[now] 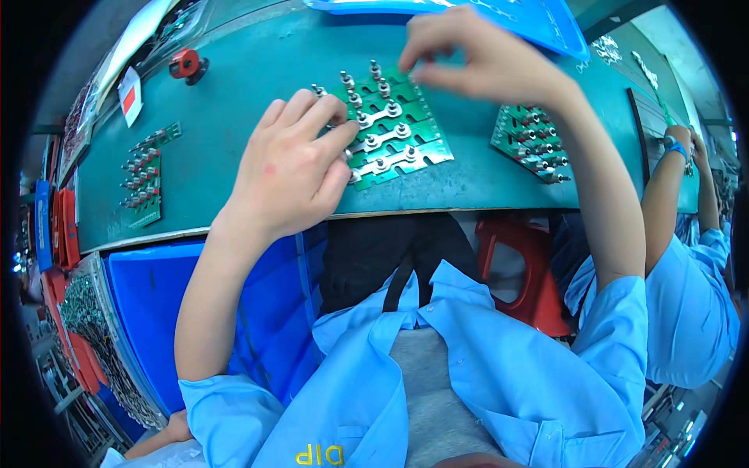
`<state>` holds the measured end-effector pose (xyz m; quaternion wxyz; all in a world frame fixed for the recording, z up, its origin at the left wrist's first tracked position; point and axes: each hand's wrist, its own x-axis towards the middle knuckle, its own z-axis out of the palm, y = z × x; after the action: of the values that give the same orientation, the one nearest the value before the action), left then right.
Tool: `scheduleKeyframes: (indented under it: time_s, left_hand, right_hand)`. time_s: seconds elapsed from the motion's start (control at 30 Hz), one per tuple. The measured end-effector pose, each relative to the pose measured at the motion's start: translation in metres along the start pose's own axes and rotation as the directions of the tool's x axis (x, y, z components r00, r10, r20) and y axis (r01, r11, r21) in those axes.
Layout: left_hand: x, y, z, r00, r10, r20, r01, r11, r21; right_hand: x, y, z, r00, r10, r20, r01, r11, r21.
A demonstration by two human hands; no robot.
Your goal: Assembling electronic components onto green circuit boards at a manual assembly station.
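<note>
A green circuit board point(427, 137) lies on the bench in front of me, carrying rows of upright metal posts and several silver link strips point(381, 141). Over its left side is my left hand point(292, 165), its fingers bent down among the posts. Whatever lies between those fingertips is hidden by the hand. Above the board's far right corner, my right hand point(480, 56) is curled, thumb and forefinger tips close together. Anything in that pinch is too small to make out.
More boards with posts lie to the right point(532, 144) and left point(146, 181). A blue tray point(538, 27) with metal strips stands at the far side; a red-and-black spool point(187, 67) sits far left. At right, a co-worker's arm point(663, 183) reaches over the bench.
</note>
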<state>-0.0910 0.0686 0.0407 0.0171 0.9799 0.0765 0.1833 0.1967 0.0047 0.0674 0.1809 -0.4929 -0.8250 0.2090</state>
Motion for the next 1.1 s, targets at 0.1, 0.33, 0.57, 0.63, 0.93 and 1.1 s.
scheduleKeyframes:
  time_s: [0.1, 0.33, 0.57, 0.63, 0.93, 1.1]
  left_hand:
    - [0.004, 0.002, 0.002, 0.998, 0.004, -0.063, -0.007, 0.999, -0.036]
    - [0.025, 0.021, -0.016, 0.975, -0.184, 0.127, 0.18, 0.983, 0.043]
    - [0.051, 0.025, -0.017, 0.927, -0.262, 0.269, 0.284, 0.958, -0.046]
    - [0.054, 0.019, -0.006, 0.903, -0.27, 0.335, 0.298, 0.954, -0.035]
    - [0.028, 0.005, 0.0, 0.923, -0.35, 0.163, 0.371, 0.92, -0.125]
    - [0.028, 0.006, -0.016, 0.951, -0.295, 0.091, 0.304, 0.946, -0.109]
  right_hand:
    - [-0.023, 0.078, -0.036, 0.835, 0.255, -0.488, -0.299, 0.954, -0.013]
    - [0.122, -0.096, 0.021, 0.955, 0.021, -0.296, -0.045, 0.996, -0.072]
    - [0.144, -0.128, 0.031, 0.973, -0.007, -0.229, 0.042, 0.989, 0.145]
    - [0.131, -0.074, 0.032, 0.98, 0.007, -0.201, 0.037, 0.976, 0.215]
    - [0.118, -0.074, 0.027, 0.963, 0.176, -0.206, -0.074, 0.903, 0.423]
    - [0.086, 0.007, -0.015, 0.865, 0.369, -0.339, -0.181, 0.861, 0.476]
